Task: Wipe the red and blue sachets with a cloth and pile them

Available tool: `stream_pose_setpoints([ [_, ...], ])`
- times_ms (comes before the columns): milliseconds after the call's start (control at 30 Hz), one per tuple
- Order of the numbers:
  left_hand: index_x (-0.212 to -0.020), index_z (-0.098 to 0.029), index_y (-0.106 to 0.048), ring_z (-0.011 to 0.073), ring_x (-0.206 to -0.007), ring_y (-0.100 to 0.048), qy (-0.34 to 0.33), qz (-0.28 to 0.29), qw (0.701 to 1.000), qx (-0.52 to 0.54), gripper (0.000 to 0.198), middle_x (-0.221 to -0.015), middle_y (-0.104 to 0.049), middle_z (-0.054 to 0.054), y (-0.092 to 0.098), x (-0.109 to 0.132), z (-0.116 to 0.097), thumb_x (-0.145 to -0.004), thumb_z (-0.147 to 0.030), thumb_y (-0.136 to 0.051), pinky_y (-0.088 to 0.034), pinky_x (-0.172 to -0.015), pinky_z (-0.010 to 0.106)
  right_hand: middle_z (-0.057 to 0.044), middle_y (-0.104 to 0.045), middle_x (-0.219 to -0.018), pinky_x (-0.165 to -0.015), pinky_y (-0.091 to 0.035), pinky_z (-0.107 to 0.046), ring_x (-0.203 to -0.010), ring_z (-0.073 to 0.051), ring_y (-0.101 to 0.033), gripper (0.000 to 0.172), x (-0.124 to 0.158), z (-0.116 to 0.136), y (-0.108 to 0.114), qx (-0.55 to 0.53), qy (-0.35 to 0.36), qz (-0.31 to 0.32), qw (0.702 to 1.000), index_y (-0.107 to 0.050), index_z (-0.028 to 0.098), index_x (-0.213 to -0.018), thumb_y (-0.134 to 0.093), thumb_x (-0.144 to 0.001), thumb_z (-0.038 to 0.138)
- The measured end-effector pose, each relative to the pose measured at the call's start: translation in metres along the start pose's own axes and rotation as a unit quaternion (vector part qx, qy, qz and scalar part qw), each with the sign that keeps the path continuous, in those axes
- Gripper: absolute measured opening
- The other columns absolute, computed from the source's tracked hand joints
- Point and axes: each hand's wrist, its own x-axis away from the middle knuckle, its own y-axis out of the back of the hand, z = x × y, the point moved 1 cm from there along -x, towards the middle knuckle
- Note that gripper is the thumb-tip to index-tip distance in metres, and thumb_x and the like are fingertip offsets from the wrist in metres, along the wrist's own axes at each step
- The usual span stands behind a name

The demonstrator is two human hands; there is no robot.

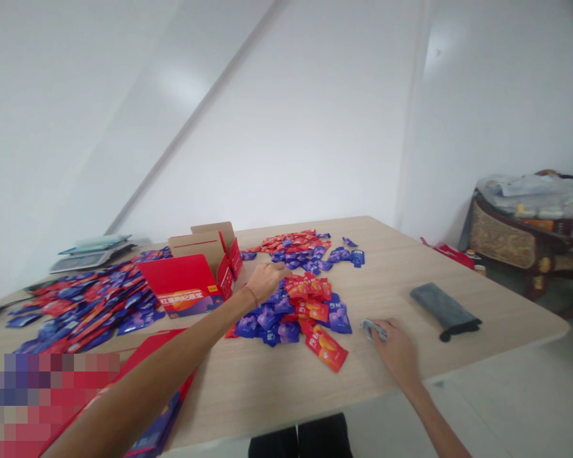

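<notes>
My left hand (266,281) reaches over the near pile of purple sachets (267,319), its fingers drawn together at the far edge. Whatever those fingertips hold, if anything, is too small to make out. Red sachets (312,310) with orange fruit prints lie on the right side of the same pile. One red sachet (326,347) lies at the pile's near right corner. To the right of the pile, my right hand (395,348) is closed around a small silvery-grey object (375,329), just over the tabletop; its kind is unclear.
Open red cartons (181,285) stand left of the pile. Beyond them lies a large heap of mixed sachets (95,299), with a scale (88,257) behind. More red sachets (296,242) lie farther back. A grey pouch (444,310) rests at right, and a cluttered chair (506,232) stands beyond.
</notes>
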Motion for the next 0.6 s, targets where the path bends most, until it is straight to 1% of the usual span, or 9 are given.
stream_pose_setpoints([
  [100,-0.102,-0.02,-0.079,0.0235,-0.093,-0.072,-0.002,0.002,0.999,0.035,0.031,-0.104,-0.076,0.009,0.002,-0.006,0.005,-0.09,-0.002,-0.057,-0.05,-0.078,0.03,-0.008,-0.072,-0.112,-0.079,-0.046,-0.029,-0.093,-0.02,-0.068,0.032,0.0,0.0,0.0,0.004,0.003,0.004,1.0,-0.076,0.022,-0.113,-0.048,-0.1,0.032],
  [200,-0.098,-0.021,-0.081,0.0231,-0.097,-0.073,0.006,-0.007,0.996,0.089,0.027,-0.102,-0.079,0.008,0.006,-0.009,0.012,-0.09,-0.004,-0.061,-0.05,-0.083,0.029,-0.008,-0.072,-0.113,-0.079,-0.046,-0.029,-0.093,-0.02,-0.068,0.032,0.0,-0.001,-0.001,0.007,0.005,0.004,1.0,-0.076,0.022,-0.113,-0.048,-0.1,0.032],
  [267,-0.098,-0.022,-0.082,0.0229,-0.1,-0.073,0.025,-0.021,0.991,0.132,0.024,-0.101,-0.08,0.007,0.008,-0.009,0.015,-0.091,-0.008,-0.065,-0.051,-0.088,0.029,-0.007,-0.072,-0.112,-0.079,-0.046,-0.029,-0.092,-0.02,-0.068,0.032,-0.001,-0.001,-0.002,0.009,0.004,0.005,1.0,-0.076,0.022,-0.113,-0.048,-0.1,0.033],
  [333,-0.098,-0.022,-0.083,0.0226,-0.097,-0.074,0.062,-0.045,0.981,0.178,0.02,-0.099,-0.081,0.007,0.008,-0.009,0.019,-0.091,-0.013,-0.066,-0.052,-0.09,0.03,-0.007,-0.072,-0.112,-0.078,-0.046,-0.029,-0.092,-0.02,-0.068,0.032,-0.001,-0.001,-0.002,0.008,0.001,0.007,1.0,-0.076,0.022,-0.113,-0.048,-0.101,0.033],
  [400,-0.098,-0.018,-0.082,0.0223,-0.091,-0.074,0.118,-0.075,0.964,0.225,0.017,-0.095,-0.081,0.007,0.005,-0.008,0.022,-0.092,-0.018,-0.067,-0.054,-0.086,0.03,-0.008,-0.072,-0.112,-0.078,-0.046,-0.029,-0.093,-0.02,-0.068,0.033,-0.001,-0.001,-0.002,0.007,-0.001,0.008,1.0,-0.076,0.022,-0.113,-0.048,-0.1,0.033],
  [467,-0.096,-0.015,-0.081,0.0218,-0.083,-0.074,0.179,-0.096,0.94,0.275,0.017,-0.088,-0.08,0.007,0.0,-0.005,0.025,-0.09,-0.022,-0.068,-0.057,-0.077,0.029,-0.008,-0.072,-0.112,-0.078,-0.046,-0.029,-0.093,-0.02,-0.068,0.033,-0.001,-0.001,-0.002,0.007,0.001,0.005,1.0,-0.076,0.022,-0.113,-0.048,-0.1,0.033],
  [533,-0.091,-0.013,-0.08,0.0212,-0.075,-0.074,0.227,-0.097,0.911,0.33,0.016,-0.08,-0.078,0.006,-0.005,-0.002,0.026,-0.085,-0.025,-0.073,-0.057,-0.067,0.027,-0.008,-0.072,-0.112,-0.078,-0.046,-0.029,-0.092,-0.02,-0.068,0.033,0.0,-0.002,-0.002,0.006,0.005,0.0,1.0,-0.076,0.022,-0.113,-0.048,-0.1,0.033],
  [600,-0.086,-0.011,-0.079,0.0204,-0.069,-0.073,0.257,-0.082,0.881,0.387,0.016,-0.075,-0.077,0.006,-0.008,0.004,0.025,-0.08,-0.027,-0.078,-0.057,-0.062,0.026,-0.008,-0.072,-0.112,-0.079,-0.046,-0.029,-0.092,-0.02,-0.067,0.033,0.001,-0.002,-0.001,0.004,0.008,-0.003,1.0,-0.076,0.021,-0.113,-0.048,-0.1,0.033],
])
